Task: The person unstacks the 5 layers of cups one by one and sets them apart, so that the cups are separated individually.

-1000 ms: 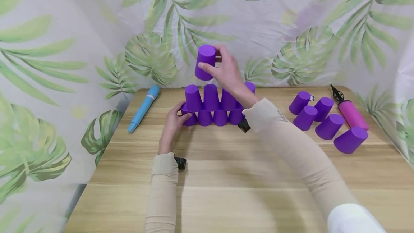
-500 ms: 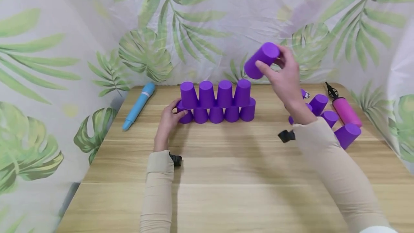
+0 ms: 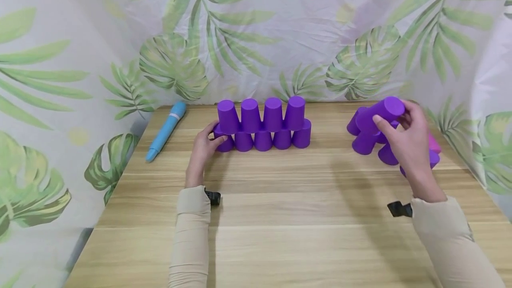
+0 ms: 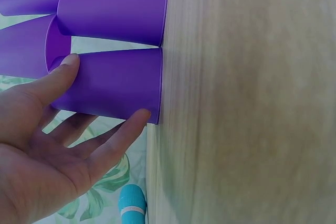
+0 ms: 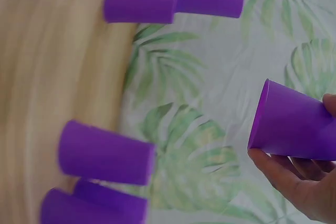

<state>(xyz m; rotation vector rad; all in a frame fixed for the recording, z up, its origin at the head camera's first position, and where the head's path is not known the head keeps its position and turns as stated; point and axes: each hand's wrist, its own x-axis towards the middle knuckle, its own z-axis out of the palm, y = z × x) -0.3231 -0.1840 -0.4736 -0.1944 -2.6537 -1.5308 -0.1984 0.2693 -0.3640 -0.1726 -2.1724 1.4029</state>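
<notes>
- We see a big wooden table filling the lower half of the head view, with a leaf cloth hanging behind it.
- In the middle of the picture is a wall of purple cups, upside down, five on the table and four on top.
- At the right side lies a pile of loose purple cups on their sides. A pink pump peeks out behind them, mostly hidden by our hand.
- Our right hand is just above that pile. Its fingers and thumb curl around one purple cup, held sideways in the air.
- Our left hand is spread, and its straight fingers touch the bottom cup at the left end of the wall.
- A blue pen-shaped thing lies at the left, well apart from the cups.
</notes>
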